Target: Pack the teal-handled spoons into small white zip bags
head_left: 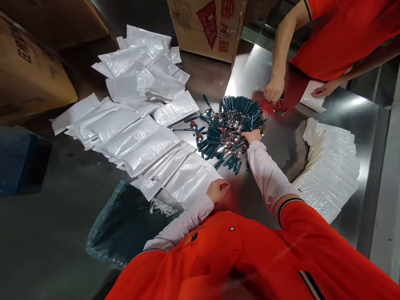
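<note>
A heap of spoons with dark green handles (240, 109) lies on the steel table, bowls toward the middle and handles fanned outward. My right hand (252, 136) reaches into its right side, fingers closed at the spoon bowls; the fingertips are partly hidden, but they seem to pinch a spoon. Below the heap, my left hand (218, 191) is curled into a loose fist beside the nearest white padded mailers (193, 179), with nothing visible in it. Many more padded mailers (137, 146) spread in overlapping rows to the left of the spoons.
A fanned stack of flat white mailers (331, 166) lies at the right. Across the table, a co-worker's hand (275, 89) holds some spoons, the other touching a white mailer (311, 96). Cardboard boxes (208, 25) stand behind. A dark plastic bag (125, 225) hangs below the near edge.
</note>
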`<state>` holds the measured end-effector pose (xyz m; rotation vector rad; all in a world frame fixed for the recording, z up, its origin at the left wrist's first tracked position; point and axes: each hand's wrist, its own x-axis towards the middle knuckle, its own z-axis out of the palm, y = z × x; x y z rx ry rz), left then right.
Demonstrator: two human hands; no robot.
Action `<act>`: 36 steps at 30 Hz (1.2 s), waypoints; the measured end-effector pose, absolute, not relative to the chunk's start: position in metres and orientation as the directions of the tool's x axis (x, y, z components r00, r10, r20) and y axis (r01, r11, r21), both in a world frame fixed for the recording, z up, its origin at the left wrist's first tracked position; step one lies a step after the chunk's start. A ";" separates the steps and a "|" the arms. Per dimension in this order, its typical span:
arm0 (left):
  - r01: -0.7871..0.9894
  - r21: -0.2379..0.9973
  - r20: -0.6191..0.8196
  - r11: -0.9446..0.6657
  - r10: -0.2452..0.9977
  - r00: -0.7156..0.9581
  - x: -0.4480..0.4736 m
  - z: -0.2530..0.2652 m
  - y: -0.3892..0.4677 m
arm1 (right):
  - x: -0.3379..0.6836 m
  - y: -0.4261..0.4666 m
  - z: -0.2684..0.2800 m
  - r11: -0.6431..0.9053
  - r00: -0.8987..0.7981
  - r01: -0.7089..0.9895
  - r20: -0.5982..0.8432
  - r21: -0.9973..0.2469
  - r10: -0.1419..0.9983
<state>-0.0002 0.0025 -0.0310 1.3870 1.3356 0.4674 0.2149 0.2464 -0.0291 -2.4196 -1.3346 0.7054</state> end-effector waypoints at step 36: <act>0.352 0.858 -0.462 0.374 0.861 0.210 -0.010 -0.041 0.004 | 0.156 0.265 -0.009 -0.075 -0.043 0.931 -0.312 -0.356 0.949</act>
